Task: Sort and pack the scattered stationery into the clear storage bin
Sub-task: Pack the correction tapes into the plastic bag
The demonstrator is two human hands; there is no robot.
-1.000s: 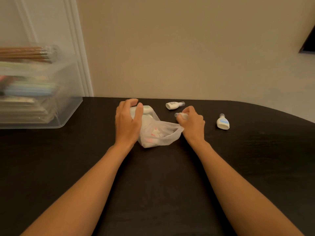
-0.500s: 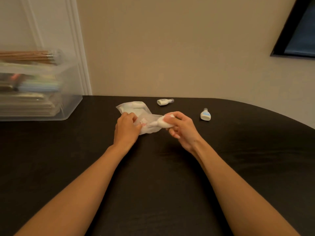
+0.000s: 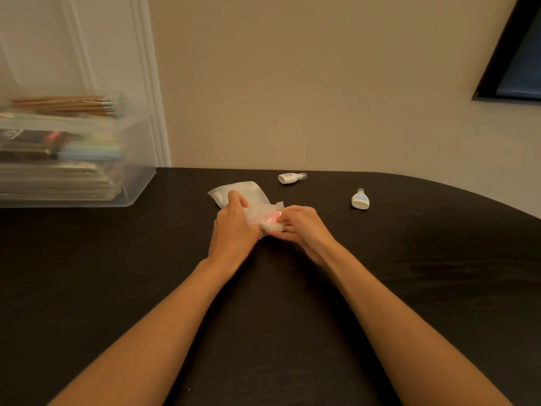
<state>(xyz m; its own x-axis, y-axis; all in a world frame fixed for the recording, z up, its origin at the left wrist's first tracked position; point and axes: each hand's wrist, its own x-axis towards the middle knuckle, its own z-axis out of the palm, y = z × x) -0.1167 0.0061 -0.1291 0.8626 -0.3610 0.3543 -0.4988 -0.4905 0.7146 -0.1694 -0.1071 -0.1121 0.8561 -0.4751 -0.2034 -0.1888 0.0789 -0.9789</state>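
Note:
A small translucent plastic bag (image 3: 248, 192) lies on the black table (image 3: 117, 273), and my left hand (image 3: 232, 227) pinches its open edge. My right hand (image 3: 301, 227) holds a small white bottle with a pink label (image 3: 272, 221) at the bag's mouth. Two more white bottles lie loose on the table: one (image 3: 291, 177) on its side behind the bag, one with a blue label (image 3: 360, 199) to the right. The clear storage bin (image 3: 137, 183) stands at the far left with stacked stationery inside and pencils (image 3: 61, 103) on top.
The table's far edge meets a beige wall. A white door frame (image 3: 146, 83) rises behind the bin. A dark window corner (image 3: 521, 68) shows at the upper right.
My right hand picked up a bottle from beside the bag and brought it to the bag's mouth. My left hand shifted from gripping the bag's top to holding its edge.

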